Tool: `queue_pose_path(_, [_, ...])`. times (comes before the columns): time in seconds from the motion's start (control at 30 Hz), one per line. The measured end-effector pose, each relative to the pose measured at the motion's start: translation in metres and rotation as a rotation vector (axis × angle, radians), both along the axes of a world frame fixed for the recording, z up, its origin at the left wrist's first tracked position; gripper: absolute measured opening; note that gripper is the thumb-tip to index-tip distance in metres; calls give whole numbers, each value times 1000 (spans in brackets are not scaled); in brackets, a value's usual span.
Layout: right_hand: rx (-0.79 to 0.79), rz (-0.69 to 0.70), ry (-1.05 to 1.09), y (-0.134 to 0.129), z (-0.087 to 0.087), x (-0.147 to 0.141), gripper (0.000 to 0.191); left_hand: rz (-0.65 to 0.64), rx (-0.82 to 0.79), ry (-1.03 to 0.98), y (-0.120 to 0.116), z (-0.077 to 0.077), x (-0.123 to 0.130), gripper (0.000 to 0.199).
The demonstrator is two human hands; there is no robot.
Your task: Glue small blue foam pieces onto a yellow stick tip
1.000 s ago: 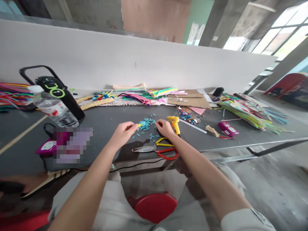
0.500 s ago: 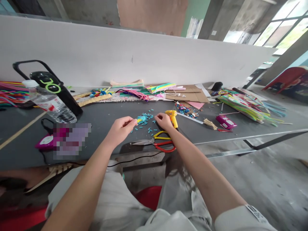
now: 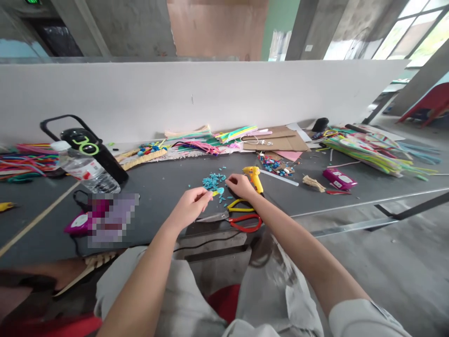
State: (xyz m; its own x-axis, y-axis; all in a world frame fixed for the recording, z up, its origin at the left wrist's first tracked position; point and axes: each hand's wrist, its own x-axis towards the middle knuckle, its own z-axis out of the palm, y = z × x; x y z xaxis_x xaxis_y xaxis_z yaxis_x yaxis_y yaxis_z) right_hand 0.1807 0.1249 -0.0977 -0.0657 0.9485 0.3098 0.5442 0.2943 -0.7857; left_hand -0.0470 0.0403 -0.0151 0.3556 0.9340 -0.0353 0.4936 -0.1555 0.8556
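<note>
My left hand pinches a small yellow-and-light-blue piece by its yellow end, just above the dark table. Beyond it lies a loose pile of short blue bits, some scattered toward me. My right hand is at the right side of the pile with its fingers curled together; whatever they hold, if anything, is hidden. Close behind that hand rests a yellow glue gun. Below both hands lie scissors with one yellow and one red handle, their blades partly under my left hand.
On the left stand a water bottle and a black flask, near a purple device. Pipe cleaners and cardboard line the back. A glue stick and another purple device lie right.
My left hand has moved right and toward me, away from the pile, with the yellow-and-blue piece showing at its fingertips. My right hand stays by the pile. The view has tilted up somewhat.
</note>
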Motion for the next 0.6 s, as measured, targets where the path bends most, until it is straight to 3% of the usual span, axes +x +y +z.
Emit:
queue_pose_path(0.13, [-24, 178, -27, -23, 19, 16, 25, 47, 67, 147, 16, -5, 6, 42])
queue_pose_path(0.27, [-158, 369, -48, -62, 31, 66, 41, 33, 85, 182, 27, -5, -4, 41])
queue_pose_path(0.3, [-186, 349, -88, -69, 32, 81, 48, 42, 92, 182, 29, -3, -6, 41])
queue_pose_path(0.43, [-81, -142, -306, -70, 28, 118, 55, 41, 92, 203, 36, -2, -5, 42])
queue_pose_path(0.6, [-168, -140, -447, -27, 22, 101, 43, -6, 136, 259, 56, -11, 0, 40])
